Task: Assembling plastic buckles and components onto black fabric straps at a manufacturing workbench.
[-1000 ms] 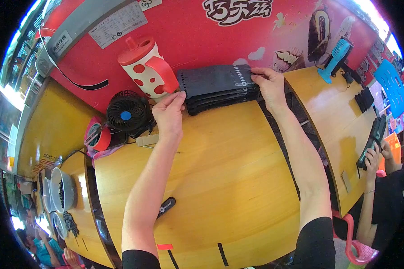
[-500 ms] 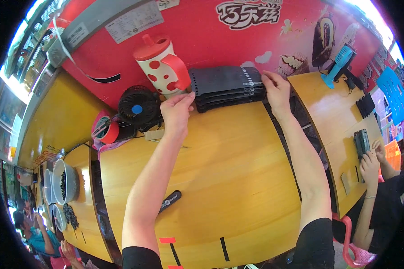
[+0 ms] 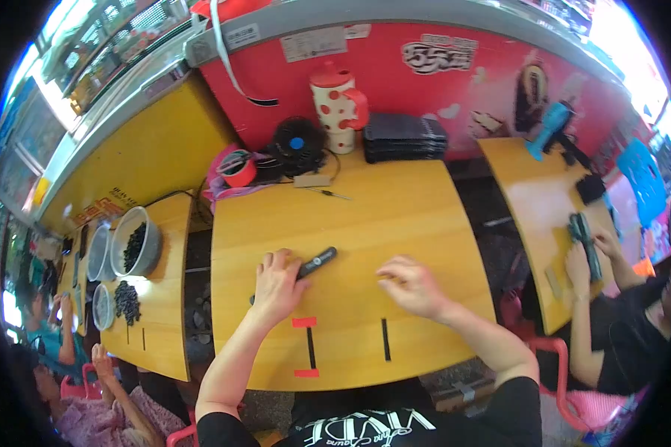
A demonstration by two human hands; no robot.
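My left hand lies over a long, slim black case with rounded ends and a pale round mark. Its thumb is on the near side of the case and the fingers are on the far side; the palm hides the middle. My right hand is over the right half of the table, fingers loosely bent and apart, slightly blurred, with nothing visible in them. At the table's far edge, a stack of flat black pouches rests against the red wall, with neither hand on it.
A red-dotted tumbler, a black fan and a red cup line the far left edge. Tape strips mark the near side of the table. Plastic bowls stand leftward. A co-worker's hands work at the right table.
Both hands have left the pouch stack at the far edge and come back toward me. My left hand is now on the black case. The view has shifted, showing more of the near side.
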